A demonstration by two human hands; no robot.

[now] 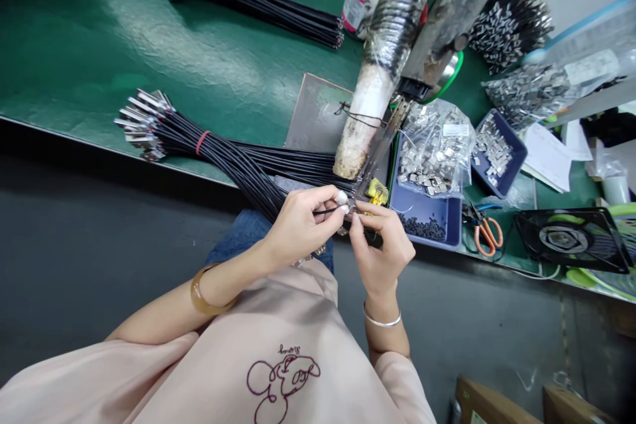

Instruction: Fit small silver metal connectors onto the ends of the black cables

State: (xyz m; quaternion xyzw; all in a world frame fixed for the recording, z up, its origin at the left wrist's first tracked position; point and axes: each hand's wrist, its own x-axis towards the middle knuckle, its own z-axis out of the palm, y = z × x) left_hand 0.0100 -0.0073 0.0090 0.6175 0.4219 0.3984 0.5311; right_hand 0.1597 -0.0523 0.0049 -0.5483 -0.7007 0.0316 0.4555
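Note:
My left hand point(303, 224), with white covers on the thumb and forefinger tips, is closed in a pinch on a thin black cable point(325, 211). Facing it, my right hand point(381, 244) pinches something small near the cable's end, too small and covered to make out. Both hands meet at the table's front edge, just below the tip of a soldering-iron-like metal rod point(380, 142). Left of them lies a bundle of black cables point(226, 158) with metal connectors, tied by a red band. A yellow piece point(377, 192) sits just beyond my right fingers.
A foil-wrapped hose point(392, 33) hangs over the work spot. On the right stand a blue tray point(452, 232) with a bag of metal connectors point(437, 146), a smaller bin point(499, 152), orange-handled pliers point(487, 235) and a fan point(571, 238). Another cable bundle point(263, 3) lies farther back.

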